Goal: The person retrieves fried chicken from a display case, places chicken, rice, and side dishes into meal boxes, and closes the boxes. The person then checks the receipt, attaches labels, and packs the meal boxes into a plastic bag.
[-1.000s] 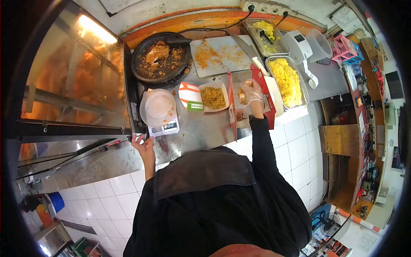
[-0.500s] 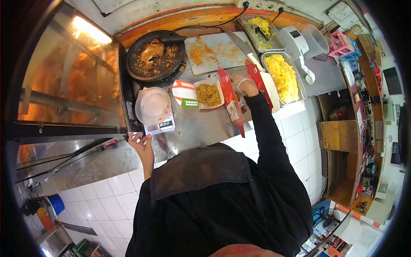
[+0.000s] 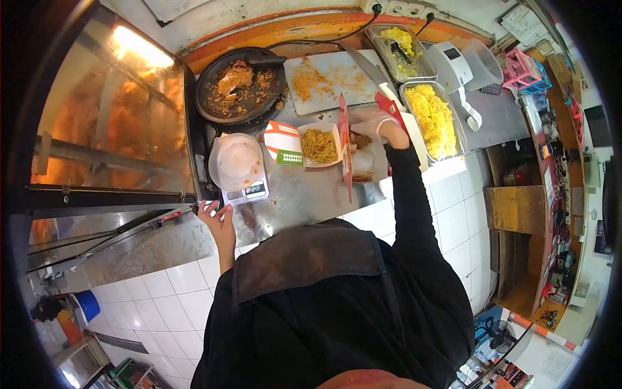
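My right hand (image 3: 393, 135), in what looks like clear plastic, reaches over a red-sided takeaway box (image 3: 346, 148). Its fingers are blurred by the plastic and cannot be made out. Brown fried pieces (image 3: 360, 141) and a white packet (image 3: 363, 161) lie inside the box. Left of it stands an open small carton of noodles (image 3: 319, 146) with a patterned lid. By the counter's front edge, my left hand (image 3: 220, 223) is open with fingers apart, just below a digital scale (image 3: 254, 191). A whitish plastic bowl (image 3: 236, 160) sits on the scale.
A black stone mortar (image 3: 214, 107) with a pestle and fried crumbs stands at the back left, beside a crumb-covered cutting board (image 3: 334, 97) and a knife (image 3: 366, 67). Yellow food fills a tub (image 3: 433, 121) at right. A lit glass cabinet (image 3: 110, 123) borders the left.
My right hand has shifted slightly right, and the red box now stands wider apart, showing its contents. My left hand stays by the scale. The whole view has shifted slightly.
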A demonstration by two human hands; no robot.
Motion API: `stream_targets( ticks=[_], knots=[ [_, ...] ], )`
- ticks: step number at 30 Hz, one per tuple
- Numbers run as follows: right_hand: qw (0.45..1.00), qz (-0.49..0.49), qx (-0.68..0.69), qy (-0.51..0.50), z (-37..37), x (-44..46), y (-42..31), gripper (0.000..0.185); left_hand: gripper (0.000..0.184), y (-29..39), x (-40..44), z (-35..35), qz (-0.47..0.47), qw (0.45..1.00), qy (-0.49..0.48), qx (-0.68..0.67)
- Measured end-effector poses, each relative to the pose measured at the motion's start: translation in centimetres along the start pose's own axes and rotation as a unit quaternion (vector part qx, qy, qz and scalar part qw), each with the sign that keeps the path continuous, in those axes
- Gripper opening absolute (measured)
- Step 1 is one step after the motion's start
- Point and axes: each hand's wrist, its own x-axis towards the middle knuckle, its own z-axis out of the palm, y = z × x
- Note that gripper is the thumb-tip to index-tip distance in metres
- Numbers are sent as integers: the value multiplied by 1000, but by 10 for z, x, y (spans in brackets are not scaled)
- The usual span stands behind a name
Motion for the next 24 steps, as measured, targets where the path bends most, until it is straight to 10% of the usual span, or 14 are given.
stream_targets(
  ticks=[3, 7, 12, 17, 21, 24],
  knots=[
    [990, 128, 3, -56, -70, -28, -68, 37, 72, 15, -3, 4, -7, 1000, 9, 8],
    [994, -101, -22, -23, 23, -22, -16, 29, 73, 4, -3, -2, -11, 1000, 20, -22],
    [953, -12, -153, -260, -76, 32, -75, 30, 74, 18, -16, -17, 15, 999, 46, -8],
    [972, -176, -85, 130, -129, 186, -131, 35, 73, 13, -32, -39, -30, 992, 126, -11],
    [939, -335, -80, -21, -26, 304, -213, 56, 70, 25, -45, -44, -43, 988, 149, -26],
    [928, -230, -227, -183, -3, 321, -241, 68, 69, 24, -54, -52, -44, 982, 183, -26]
  ],
)
